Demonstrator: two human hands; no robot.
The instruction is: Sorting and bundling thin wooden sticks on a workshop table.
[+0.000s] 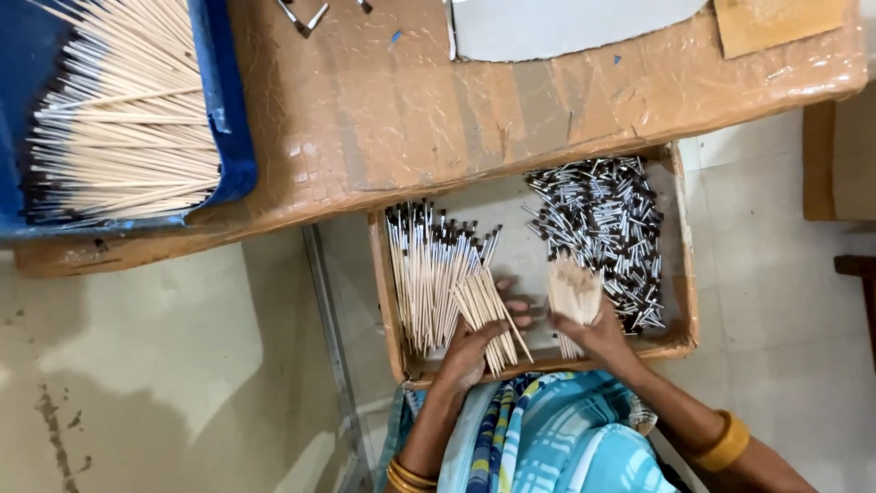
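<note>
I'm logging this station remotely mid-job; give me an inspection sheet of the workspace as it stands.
Surface: taped cardboard-covered table; shallow cardboard tray on the lap below.
Job's things: wooden stick bundle, second bundle, dark-tipped sticks, metal ferrule pile.
Clutter: blue bin of sticks, grey sheet, metal clips.
Hands: left hand holds one bundle, right hand holds the other.
Cables: nothing seen.
Surroundings: pale tiled floor, wooden furniture at right.
</note>
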